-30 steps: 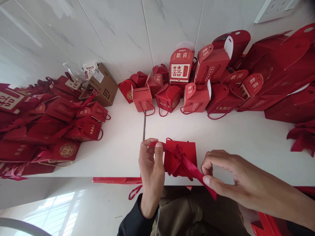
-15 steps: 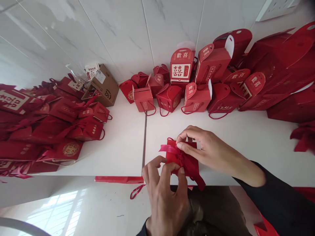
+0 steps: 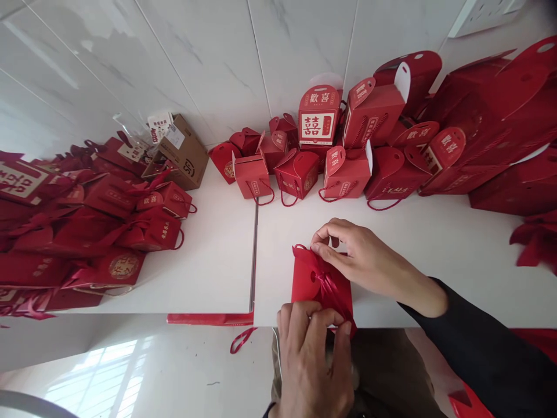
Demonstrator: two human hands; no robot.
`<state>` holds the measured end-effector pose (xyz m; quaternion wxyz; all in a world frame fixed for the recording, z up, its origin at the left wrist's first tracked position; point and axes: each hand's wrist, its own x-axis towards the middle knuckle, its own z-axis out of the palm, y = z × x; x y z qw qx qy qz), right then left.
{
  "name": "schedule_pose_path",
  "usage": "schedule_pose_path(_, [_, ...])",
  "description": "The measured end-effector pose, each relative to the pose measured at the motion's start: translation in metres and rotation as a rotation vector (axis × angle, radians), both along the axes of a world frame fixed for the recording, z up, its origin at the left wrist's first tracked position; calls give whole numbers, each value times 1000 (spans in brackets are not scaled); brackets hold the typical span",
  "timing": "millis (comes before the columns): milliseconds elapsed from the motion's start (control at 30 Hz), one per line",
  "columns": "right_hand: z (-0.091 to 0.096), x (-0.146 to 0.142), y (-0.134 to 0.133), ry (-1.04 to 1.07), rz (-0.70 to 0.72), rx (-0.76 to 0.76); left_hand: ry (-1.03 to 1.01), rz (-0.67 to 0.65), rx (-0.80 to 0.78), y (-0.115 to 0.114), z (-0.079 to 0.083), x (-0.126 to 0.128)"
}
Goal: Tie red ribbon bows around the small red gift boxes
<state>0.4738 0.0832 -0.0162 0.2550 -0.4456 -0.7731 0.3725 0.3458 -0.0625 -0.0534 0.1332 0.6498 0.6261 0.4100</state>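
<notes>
A small red gift box [image 3: 303, 287] lies at the front edge of the white counter, with a glossy red ribbon [image 3: 325, 283] knotted over its top. My right hand [image 3: 359, 252] is at the box's far side, thumb and forefinger pinched on one ribbon end. Nearer to me, my left hand [image 3: 313, 354] is closed at the box's front edge. Its thumb and forefinger pinch the ribbon's other tail, mostly hidden behind the fingers. A bit of cord handle shows at the box's far left corner.
Red gift boxes [image 3: 297, 174] stand along the tiled wall, larger ones to the right. Ribbon-tied boxes [image 3: 143, 229] are heaped on the left, beside an open cardboard carton [image 3: 187, 154]. A seam [image 3: 253, 255] divides the white counter [image 3: 217, 249]. Red ribbons [image 3: 535, 241] lie at far right.
My left hand has moved right and toward me, drawing the ribbon tail along. My right hand stays near the far side; the loose ribbon end that pointed left is no longer sticking out.
</notes>
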Motion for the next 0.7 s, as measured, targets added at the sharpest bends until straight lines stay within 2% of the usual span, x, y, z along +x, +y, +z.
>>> schedule_pose_path(267, [0,-3,5,64,17,-80,-89,2,60,-8,2,6])
schedule_pose_path(400, [1,-1,3,92,6,-73,-129,-55,-18,-8,12,9])
schedule_pose_path(567, [6,15,-17,67,-129,-36,-193,141,-39,21,29,-22])
schedule_pose_path(600, [7,19,-24,50,-122,-59,-196,132,-59,30,30,-30])
schedule_pose_path(700, [9,26,-43,-24,-30,-144,-193,-24,-121,57,27,-45])
